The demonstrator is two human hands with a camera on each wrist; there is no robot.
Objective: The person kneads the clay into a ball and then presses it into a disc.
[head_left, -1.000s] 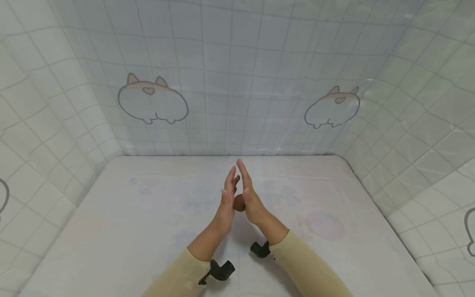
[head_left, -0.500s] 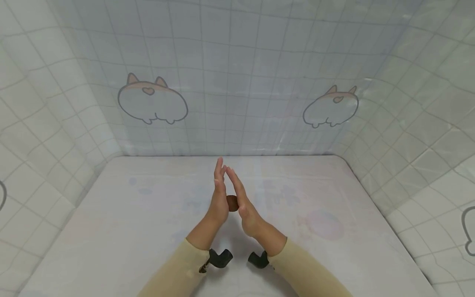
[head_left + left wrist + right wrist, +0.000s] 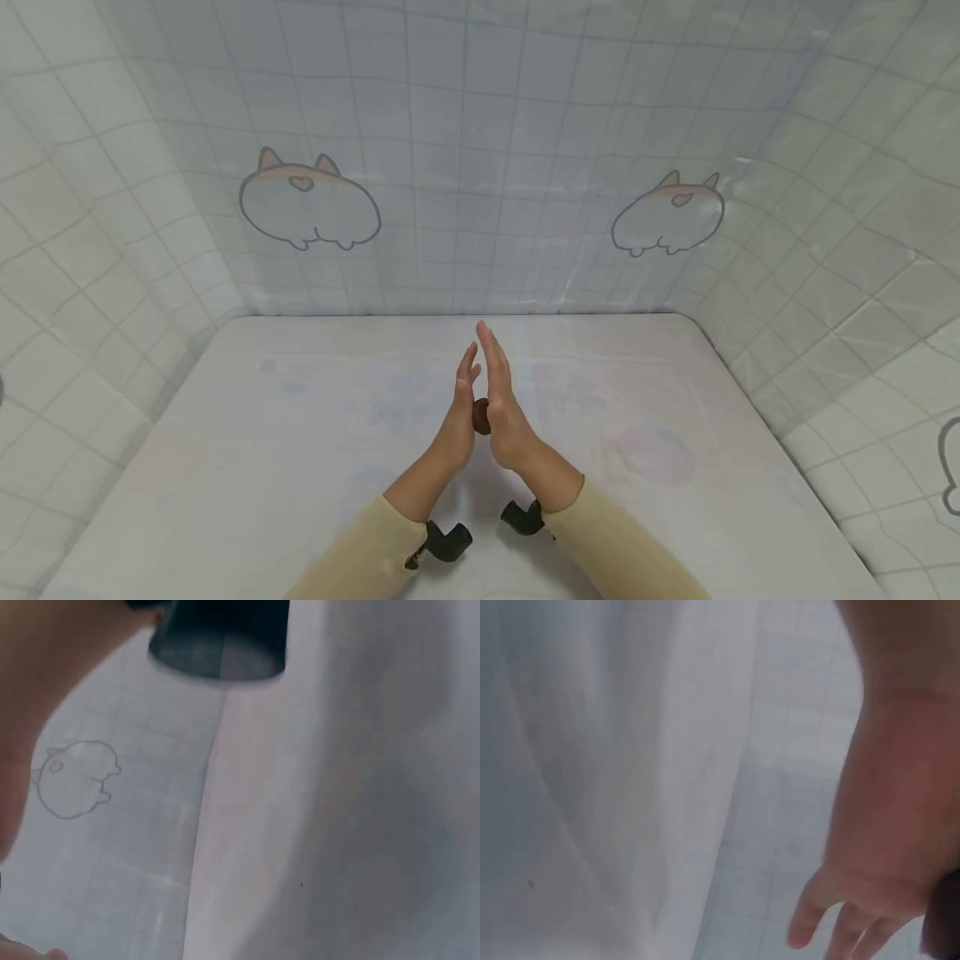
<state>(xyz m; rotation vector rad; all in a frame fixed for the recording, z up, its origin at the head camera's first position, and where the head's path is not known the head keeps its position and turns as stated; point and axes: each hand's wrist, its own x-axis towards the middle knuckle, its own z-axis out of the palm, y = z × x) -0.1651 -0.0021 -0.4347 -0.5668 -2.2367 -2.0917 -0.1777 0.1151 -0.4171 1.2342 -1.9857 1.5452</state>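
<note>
A small brown ball point(image 3: 481, 417) is pressed between the palms of both hands, over the table, in the head view. Most of it hides behind the hands; only a narrow oval part shows. The left hand point(image 3: 455, 425) stands upright on its left side, fingers straight and pointing away. Against its right side lies the right hand point(image 3: 508, 421), also with straight fingers, its tips reaching farther than the left ones. In the right wrist view a hand's palm fills the right side with its fingers hanging downward, and the ball's dark edge point(image 3: 943, 919) shows beside it.
The table point(image 3: 285, 467) has a pale cover with faint prints. Behind it and at both sides hang white grid-patterned curtains point(image 3: 495, 167) with cartoon animals. A black tube mount point(image 3: 447, 543) sits at the left wrist and a black tube point(image 3: 522, 517) at the right, near the table.
The hands slid against each other: half a second ago the left fingers led, now the right ones do. Both hands and the ball swung left, then back right.
</note>
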